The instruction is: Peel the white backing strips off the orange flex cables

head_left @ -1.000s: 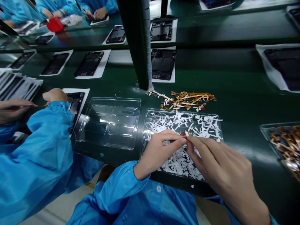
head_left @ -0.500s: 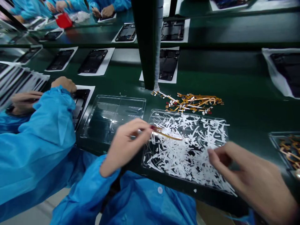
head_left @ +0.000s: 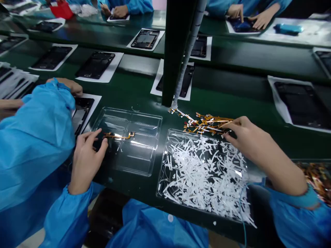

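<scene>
My left hand (head_left: 88,158) is over the left part of a clear plastic tray (head_left: 139,162), thumb and fingers apart. A thin orange flex cable (head_left: 120,136) lies in that tray, one end close to my fingertips. My right hand (head_left: 250,141) reaches to the pile of orange and white flex cables (head_left: 207,120) on the bench and pinches one at the pile's right end. Just in front of the pile, a second clear tray (head_left: 165,137) is covered with white paper strips (head_left: 201,172).
A dark post (head_left: 174,51) with a wrapped cable rises behind the trays. Dark device frames (head_left: 95,65) on white sheets line the green bench. A co-worker's blue sleeve (head_left: 38,137) is close on my left. More flex cables (head_left: 317,179) lie at the right edge.
My left hand has moved left from above the paper strips, and the flex cable it held now lies in the left tray. My right hand has moved up to the pile.
</scene>
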Demonstrator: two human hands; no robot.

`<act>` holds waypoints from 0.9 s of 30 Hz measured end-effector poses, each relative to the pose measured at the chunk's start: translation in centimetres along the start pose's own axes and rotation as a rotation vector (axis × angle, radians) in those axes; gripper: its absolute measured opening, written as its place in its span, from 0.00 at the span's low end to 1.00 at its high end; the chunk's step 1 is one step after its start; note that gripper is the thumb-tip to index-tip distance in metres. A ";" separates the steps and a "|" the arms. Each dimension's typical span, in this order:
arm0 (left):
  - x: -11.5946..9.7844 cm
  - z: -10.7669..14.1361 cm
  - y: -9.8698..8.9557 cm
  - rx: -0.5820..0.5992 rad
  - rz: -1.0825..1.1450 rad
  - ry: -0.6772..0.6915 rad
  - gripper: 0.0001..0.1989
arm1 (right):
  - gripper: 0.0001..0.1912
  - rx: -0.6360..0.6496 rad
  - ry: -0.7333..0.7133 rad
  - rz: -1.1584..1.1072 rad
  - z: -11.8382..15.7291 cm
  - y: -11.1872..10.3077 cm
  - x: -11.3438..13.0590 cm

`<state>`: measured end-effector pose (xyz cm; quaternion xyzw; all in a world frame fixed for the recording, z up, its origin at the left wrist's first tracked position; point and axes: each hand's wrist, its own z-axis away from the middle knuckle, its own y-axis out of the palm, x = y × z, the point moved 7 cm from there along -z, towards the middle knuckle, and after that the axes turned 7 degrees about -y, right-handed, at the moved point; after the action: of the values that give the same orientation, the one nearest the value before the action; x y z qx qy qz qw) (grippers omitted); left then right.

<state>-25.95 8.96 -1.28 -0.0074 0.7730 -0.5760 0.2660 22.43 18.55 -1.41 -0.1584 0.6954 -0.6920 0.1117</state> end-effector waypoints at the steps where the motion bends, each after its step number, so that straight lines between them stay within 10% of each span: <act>1: -0.7 0.2 -0.2 -0.007 -0.002 0.017 0.22 | 0.20 0.007 0.001 -0.029 -0.1 -0.1 -0.5; 7: -7.0 1.4 -0.7 0.023 0.172 0.233 0.13 | 0.15 0.101 0.093 -0.413 0.0 -1.2 -2.8; 16: -15.1 5.1 2.5 0.431 0.379 0.481 0.10 | 0.26 0.121 0.124 -1.054 -1.2 -1.1 -0.5; 22: -20.7 7.2 3.0 0.589 0.381 0.633 0.09 | 0.19 -0.187 0.134 -1.191 -2.6 -2.5 -0.2; 27: -22.3 8.9 4.0 0.656 0.414 0.705 0.09 | 0.23 -0.184 -0.061 -1.251 -2.8 -3.3 1.8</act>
<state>-1.85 9.52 2.39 0.4236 0.5797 -0.6907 0.0865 19.98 20.49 2.07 -0.5637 0.5242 -0.5590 -0.3083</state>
